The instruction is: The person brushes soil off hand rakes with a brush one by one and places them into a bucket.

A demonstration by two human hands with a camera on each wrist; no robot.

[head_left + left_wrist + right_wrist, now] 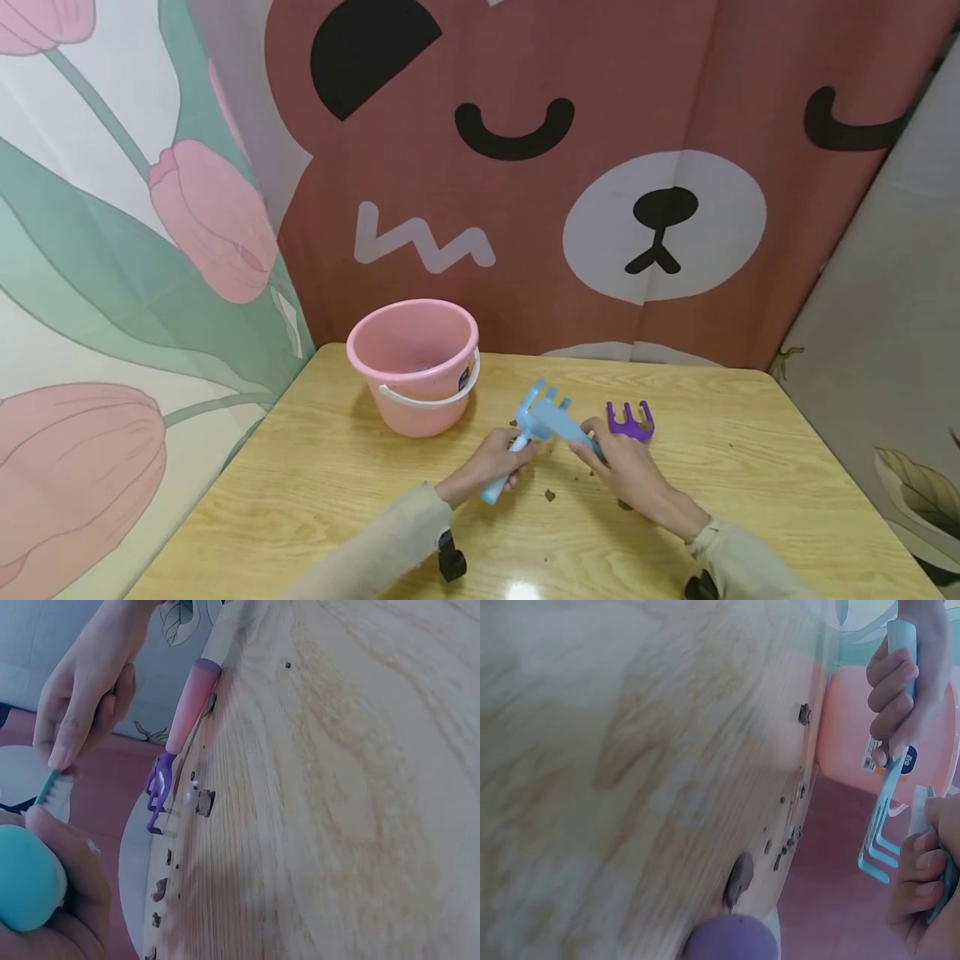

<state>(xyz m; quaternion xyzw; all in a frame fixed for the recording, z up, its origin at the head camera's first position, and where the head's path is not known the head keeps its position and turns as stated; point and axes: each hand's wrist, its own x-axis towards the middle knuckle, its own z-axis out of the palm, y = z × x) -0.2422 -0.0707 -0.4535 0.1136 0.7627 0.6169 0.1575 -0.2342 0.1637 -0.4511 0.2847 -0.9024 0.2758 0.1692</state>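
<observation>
Nearest to the head cam are the two pale sleeves (378, 542), reaching over the wooden surface (300, 508). L hand (497, 457) has its fingers clamped round the handle of the blue rake (527, 422); R hand (630, 471) has its fingers clamped on the brush (564, 423). Both tools are held above the surface, to the right of the pink bucket (408, 422), w/ the brush across the rake's head in the head view; whether bristles touch it, I cannot tell. Brown bits (550, 495) lie scattered below, and the purple rake (632, 427) rests near R hand. Step in hand is prob. brushing dirt off the blue rake. Next move, I think, calls for a firm L grip and short strokes along & btwn the tines, w/o knocking the purple rake.
</observation>
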